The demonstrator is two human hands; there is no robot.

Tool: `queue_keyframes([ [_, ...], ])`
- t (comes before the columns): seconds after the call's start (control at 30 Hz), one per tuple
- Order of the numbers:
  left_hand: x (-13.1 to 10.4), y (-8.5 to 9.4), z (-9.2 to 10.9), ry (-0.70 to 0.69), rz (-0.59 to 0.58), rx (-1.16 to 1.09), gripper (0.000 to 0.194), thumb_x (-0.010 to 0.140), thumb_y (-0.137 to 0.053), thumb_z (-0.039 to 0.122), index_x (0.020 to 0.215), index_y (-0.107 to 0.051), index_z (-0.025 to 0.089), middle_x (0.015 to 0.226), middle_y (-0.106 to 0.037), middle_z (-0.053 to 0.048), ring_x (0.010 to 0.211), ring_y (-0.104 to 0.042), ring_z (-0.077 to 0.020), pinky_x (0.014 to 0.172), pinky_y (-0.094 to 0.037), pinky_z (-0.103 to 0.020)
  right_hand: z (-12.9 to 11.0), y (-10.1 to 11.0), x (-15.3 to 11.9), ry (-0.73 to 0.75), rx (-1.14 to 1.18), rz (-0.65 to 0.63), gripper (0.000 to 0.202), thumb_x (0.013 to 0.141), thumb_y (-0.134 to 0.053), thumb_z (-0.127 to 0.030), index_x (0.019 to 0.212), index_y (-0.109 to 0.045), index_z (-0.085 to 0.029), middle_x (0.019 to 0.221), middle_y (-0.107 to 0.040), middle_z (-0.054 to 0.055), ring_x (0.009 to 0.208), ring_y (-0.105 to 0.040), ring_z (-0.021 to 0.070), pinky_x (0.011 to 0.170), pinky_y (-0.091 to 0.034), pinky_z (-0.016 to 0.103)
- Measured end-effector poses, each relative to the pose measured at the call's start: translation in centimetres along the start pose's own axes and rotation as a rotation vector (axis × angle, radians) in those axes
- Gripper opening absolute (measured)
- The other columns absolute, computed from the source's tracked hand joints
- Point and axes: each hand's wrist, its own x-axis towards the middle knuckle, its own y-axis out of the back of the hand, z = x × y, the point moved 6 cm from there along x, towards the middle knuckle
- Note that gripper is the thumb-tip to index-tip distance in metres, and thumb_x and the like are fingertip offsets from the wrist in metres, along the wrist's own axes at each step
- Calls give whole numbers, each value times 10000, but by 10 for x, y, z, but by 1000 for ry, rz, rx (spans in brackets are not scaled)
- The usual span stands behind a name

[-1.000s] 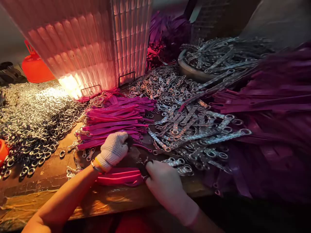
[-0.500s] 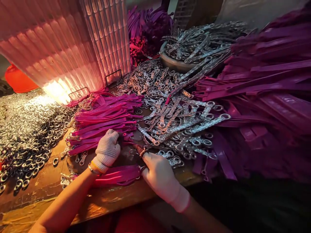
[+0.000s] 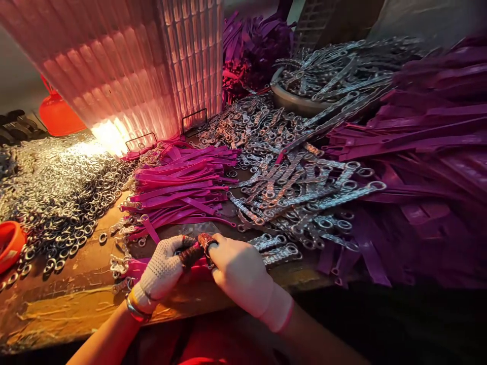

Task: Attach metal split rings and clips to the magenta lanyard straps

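My left hand (image 3: 165, 266), in a dotted white glove with dark fingertips, is closed in front of my body. A magenta strap (image 3: 152, 230) with a metal piece at its far end sticks out from behind it and appears pinched in the fingers. My right hand (image 3: 239, 274), in a plain white glove with brown-wrapped fingers, is closed against the left fingertips. What lies between its fingers is hidden. Just beyond the hands is a pile of magenta straps (image 3: 186, 187), with metal pieces at their left ends. More straps (image 3: 135, 268) lie partly under my hands.
Small metal rings (image 3: 76, 203) are heaped at left beside a red container (image 3: 11, 246). Silver ring-ended links (image 3: 289, 187) cover the right, below a heaped bowl (image 3: 297, 101). Purple straps (image 3: 426, 162) pile up far right. A ribbed translucent panel (image 3: 125, 76) stands behind, lit below.
My left hand has come off the strap pile toward me and met my right hand, a strap trailing from it. The view has shifted, so the table things appear further right.
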Motion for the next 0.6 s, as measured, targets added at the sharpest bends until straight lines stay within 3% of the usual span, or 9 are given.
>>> queue_keyframes([
  [0.07,-2,3,7,-172,35,266,218,864,-617,327,748,-643,144,667,-601,-15,591,-489,-100,551,-377,-198,-3,0,-1,9,-22,-12,153,785,-559,-131,848,-691,-175,926,-710,114,782,-651,235,632,-374,321],
  [0.13,-3,4,9,-235,24,379,178,838,-593,249,707,-639,138,703,-623,-30,646,-508,-115,588,-383,-204,-3,2,-1,-2,-21,9,150,791,-563,-123,850,-692,-170,899,-713,111,775,-654,226,636,-379,314],
  [0.27,-1,5,-7,-29,-115,132,223,893,-494,279,814,-647,138,602,-577,3,475,-467,-89,469,-353,-190,-4,4,3,-21,20,-46,232,791,-557,-84,964,-690,-164,974,-731,106,836,-675,205,670,-402,285],
  [0.4,0,7,-12,-42,-84,147,254,832,-434,148,895,-680,136,568,-577,16,453,-496,-85,475,-366,-175,3,-5,6,-122,-35,-229,299,820,-541,-103,1087,-659,-170,938,-752,102,821,-703,237,628,-390,303],
  [0.6,5,-4,-12,-81,-116,230,277,729,-402,75,806,-660,139,622,-604,9,492,-507,-86,516,-370,-182,-6,-13,2,118,-176,-180,219,870,-482,-105,1004,-651,-136,796,-723,116,738,-702,259,558,-333,322],
])
